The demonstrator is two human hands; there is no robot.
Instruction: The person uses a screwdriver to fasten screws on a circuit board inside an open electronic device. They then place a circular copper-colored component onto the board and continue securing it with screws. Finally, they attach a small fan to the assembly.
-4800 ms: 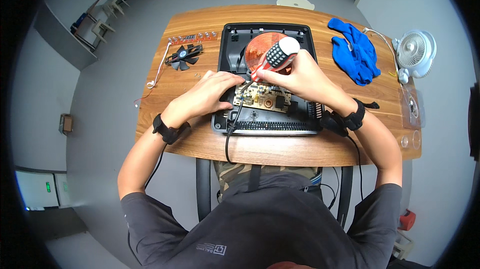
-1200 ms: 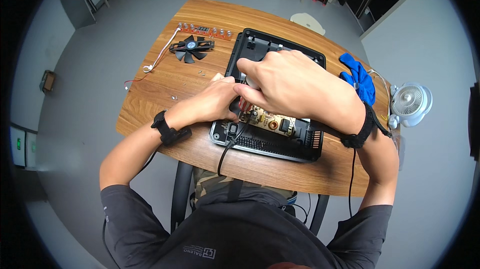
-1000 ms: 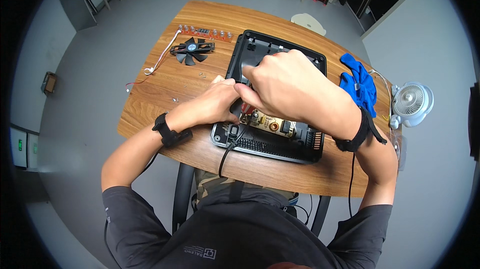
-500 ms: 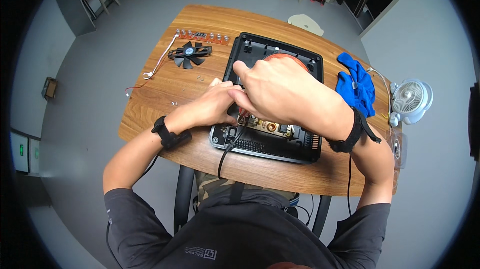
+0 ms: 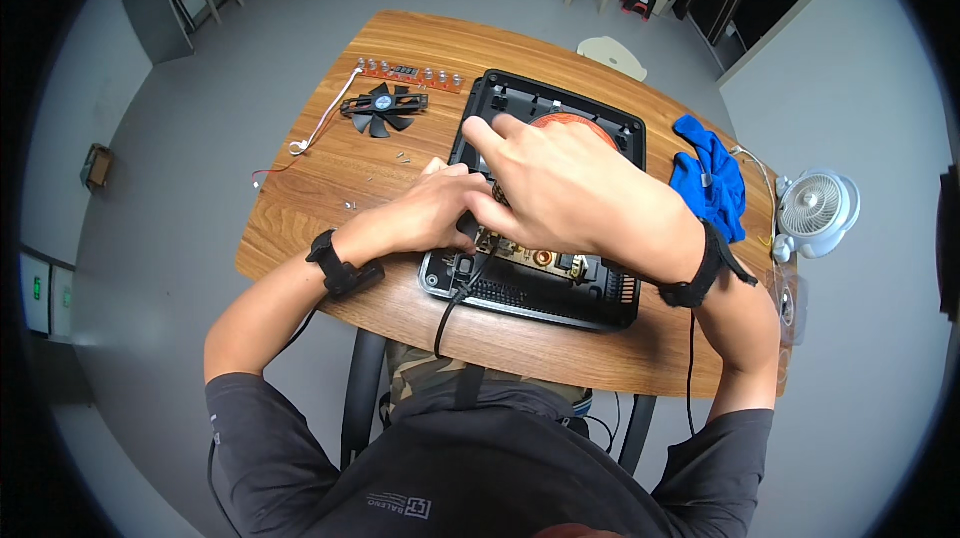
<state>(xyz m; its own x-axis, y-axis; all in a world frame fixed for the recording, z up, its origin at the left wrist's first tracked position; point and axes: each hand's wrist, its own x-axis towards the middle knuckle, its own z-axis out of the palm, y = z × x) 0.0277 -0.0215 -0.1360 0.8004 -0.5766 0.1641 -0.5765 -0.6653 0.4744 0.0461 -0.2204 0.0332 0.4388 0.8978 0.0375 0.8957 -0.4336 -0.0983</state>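
Cord (image 5: 446, 323), black: one, passing over the near edge of the black casing (image 5: 545, 316), our landmark, at its left. Casing: one, open shallow tray on the wooden table (image 5: 665, 373). We list two contents: a circuit board (image 5: 525, 254) in its near part, partly covered by the hands, and an orange-red coil (image 5: 572, 121) in its far part, mostly hidden. Left hand (image 5: 430, 206): over the casing's left side; we cannot tell what it grips. Right hand (image 5: 560, 178): curled above the board, thumb beside the left hand's fingers; its grip is hidden from us. Clear plastic container (image 5: 793, 311): well right of the casing, contents too small to tell. Small screws (image 5: 350, 205): loose, left of the casing. Desk fan (image 5: 818, 208), pale: far right of it. Blue cloth (image 5: 709, 188): crumpled, right of it. Fan unit (image 5: 380, 110), black, and red strip board (image 5: 410, 76): beyond the screws, left of the casing's far part. Pale stool (image 5: 612, 56): past the casing, beyond the table.
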